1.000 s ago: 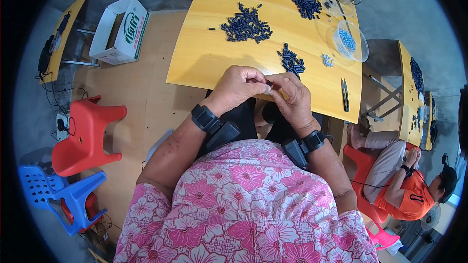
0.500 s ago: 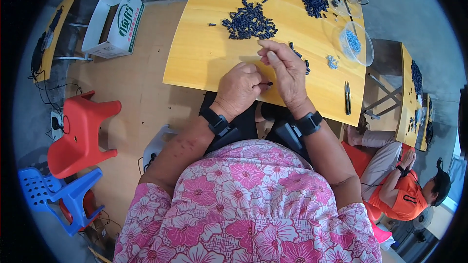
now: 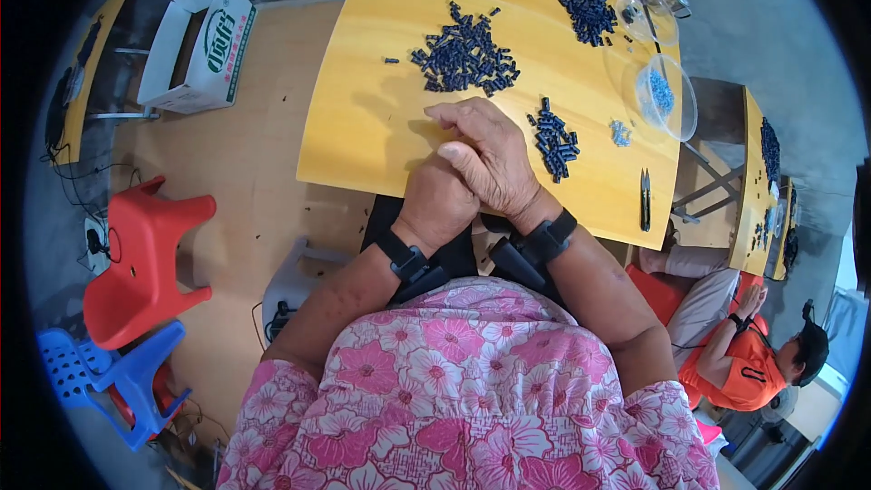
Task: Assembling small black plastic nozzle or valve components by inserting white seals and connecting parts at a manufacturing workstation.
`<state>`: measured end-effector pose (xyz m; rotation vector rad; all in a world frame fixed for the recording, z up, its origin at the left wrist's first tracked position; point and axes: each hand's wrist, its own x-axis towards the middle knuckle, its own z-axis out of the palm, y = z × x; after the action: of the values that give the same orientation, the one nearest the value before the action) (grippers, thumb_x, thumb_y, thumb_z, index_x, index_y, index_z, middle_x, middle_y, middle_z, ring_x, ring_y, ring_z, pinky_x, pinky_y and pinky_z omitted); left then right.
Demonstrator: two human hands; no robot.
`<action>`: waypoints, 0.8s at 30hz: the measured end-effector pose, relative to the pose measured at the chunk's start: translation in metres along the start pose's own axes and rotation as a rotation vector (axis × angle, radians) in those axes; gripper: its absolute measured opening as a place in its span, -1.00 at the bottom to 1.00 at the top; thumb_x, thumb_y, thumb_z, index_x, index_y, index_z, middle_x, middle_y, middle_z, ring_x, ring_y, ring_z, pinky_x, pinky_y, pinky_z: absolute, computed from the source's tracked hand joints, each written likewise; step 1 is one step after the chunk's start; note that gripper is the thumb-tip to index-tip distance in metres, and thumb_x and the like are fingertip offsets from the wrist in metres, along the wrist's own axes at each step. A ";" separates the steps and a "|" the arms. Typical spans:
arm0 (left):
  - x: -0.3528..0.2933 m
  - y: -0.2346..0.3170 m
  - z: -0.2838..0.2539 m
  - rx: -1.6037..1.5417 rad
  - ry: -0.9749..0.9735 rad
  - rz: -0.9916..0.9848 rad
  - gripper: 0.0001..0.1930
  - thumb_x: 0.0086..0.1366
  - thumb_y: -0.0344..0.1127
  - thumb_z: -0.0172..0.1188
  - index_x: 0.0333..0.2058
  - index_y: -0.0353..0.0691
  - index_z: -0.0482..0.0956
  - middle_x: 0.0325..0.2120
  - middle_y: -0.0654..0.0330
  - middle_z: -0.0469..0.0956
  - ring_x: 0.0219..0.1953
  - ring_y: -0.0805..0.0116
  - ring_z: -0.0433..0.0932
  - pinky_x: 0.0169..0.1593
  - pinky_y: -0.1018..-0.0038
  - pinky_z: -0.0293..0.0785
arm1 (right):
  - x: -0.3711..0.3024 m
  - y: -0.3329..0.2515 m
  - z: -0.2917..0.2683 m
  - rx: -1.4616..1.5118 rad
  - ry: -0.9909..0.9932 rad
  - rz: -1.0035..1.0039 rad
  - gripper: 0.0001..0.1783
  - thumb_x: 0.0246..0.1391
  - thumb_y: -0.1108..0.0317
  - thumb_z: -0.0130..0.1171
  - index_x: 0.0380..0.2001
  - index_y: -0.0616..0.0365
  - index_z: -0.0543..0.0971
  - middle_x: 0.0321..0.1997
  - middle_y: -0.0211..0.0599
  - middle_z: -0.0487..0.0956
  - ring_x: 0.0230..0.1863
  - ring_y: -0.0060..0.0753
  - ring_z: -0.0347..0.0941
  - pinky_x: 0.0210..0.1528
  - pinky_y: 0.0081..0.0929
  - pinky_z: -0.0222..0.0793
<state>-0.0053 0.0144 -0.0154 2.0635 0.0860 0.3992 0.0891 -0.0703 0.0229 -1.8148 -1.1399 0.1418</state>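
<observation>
Cylinders [image 3: 464, 59], small and black, lie in three heaps on a yellow table [image 3: 349, 122]: one in the middle, a smaller one to its right, one at the far edge. Their long axes point every way; a stray cylinder [image 3: 391, 61] left of the middle heap lies left to right. Nearer the person, the left hand [image 3: 442, 204] curls in a loose fist, partly covered by the half-open right hand [image 3: 494, 154], whose fingers point left. I cannot tell whether the fist holds anything. At the table's right, a clear bowl [image 3: 682, 118] holds pale blue bits [image 3: 661, 91]; another clear container [image 3: 668, 32] beyond it has something dark inside, too small to tell. Black snips [image 3: 645, 204] lie nearer, blades pointing away from the person.
</observation>
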 end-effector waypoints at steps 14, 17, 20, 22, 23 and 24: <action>0.002 0.006 -0.003 -0.128 -0.057 -0.176 -0.62 0.11 -0.26 0.33 -0.10 -0.20 0.49 -0.23 0.13 0.59 -0.18 0.10 0.60 -0.17 0.34 0.53 | -0.001 0.002 -0.002 0.014 -0.015 0.037 -0.39 0.03 -0.13 0.22 -0.12 0.25 0.58 -0.32 -0.13 0.54 -0.29 -0.18 0.48 -0.21 -0.38 0.42; 0.004 0.009 -0.005 -0.108 -0.092 -0.174 -0.63 0.13 -0.26 0.32 -0.10 -0.21 0.49 -0.18 0.12 0.58 -0.15 0.12 0.59 -0.16 0.36 0.53 | -0.001 0.002 -0.001 0.036 -0.016 0.054 -0.40 0.02 -0.12 0.22 -0.15 0.26 0.59 -0.32 -0.12 0.54 -0.31 -0.18 0.48 -0.22 -0.37 0.42; 0.002 0.006 -0.002 -0.114 -0.036 -0.163 -0.66 0.11 -0.29 0.32 -0.14 -0.20 0.51 -0.21 0.13 0.57 -0.18 0.11 0.59 -0.19 0.32 0.53 | -0.003 0.005 -0.001 0.027 -0.035 0.073 -0.40 0.02 -0.11 0.22 -0.16 0.26 0.59 -0.35 -0.13 0.55 -0.33 -0.18 0.47 -0.23 -0.37 0.42; 0.001 0.001 -0.002 0.096 -0.050 0.041 -0.70 0.07 -0.33 0.31 -0.19 -0.18 0.54 -0.25 0.12 0.56 -0.23 0.11 0.58 -0.23 0.29 0.54 | -0.012 0.014 0.001 -0.005 0.021 0.032 -0.45 0.01 -0.07 0.22 -0.17 0.24 0.60 -0.38 -0.15 0.55 -0.34 -0.19 0.48 -0.24 -0.38 0.41; 0.001 0.002 -0.002 0.100 -0.049 0.035 -0.70 0.07 -0.33 0.31 -0.19 -0.18 0.54 -0.25 0.12 0.56 -0.23 0.11 0.58 -0.23 0.29 0.54 | -0.013 0.014 0.001 0.001 0.017 0.033 -0.45 0.01 -0.07 0.22 -0.17 0.24 0.60 -0.38 -0.15 0.55 -0.34 -0.19 0.48 -0.24 -0.38 0.41; 0.003 0.006 -0.003 0.080 -0.013 0.048 -0.75 0.05 -0.34 0.30 -0.24 -0.17 0.56 -0.29 0.13 0.55 -0.25 0.11 0.58 -0.25 0.28 0.53 | -0.012 0.014 0.000 -0.005 0.009 0.026 -0.47 -0.01 -0.03 0.21 -0.17 0.24 0.61 -0.39 -0.15 0.55 -0.34 -0.20 0.48 -0.25 -0.39 0.41</action>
<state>-0.0043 0.0145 -0.0079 2.1502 0.0461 0.4179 0.0910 -0.0809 0.0076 -1.8333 -1.1120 0.1457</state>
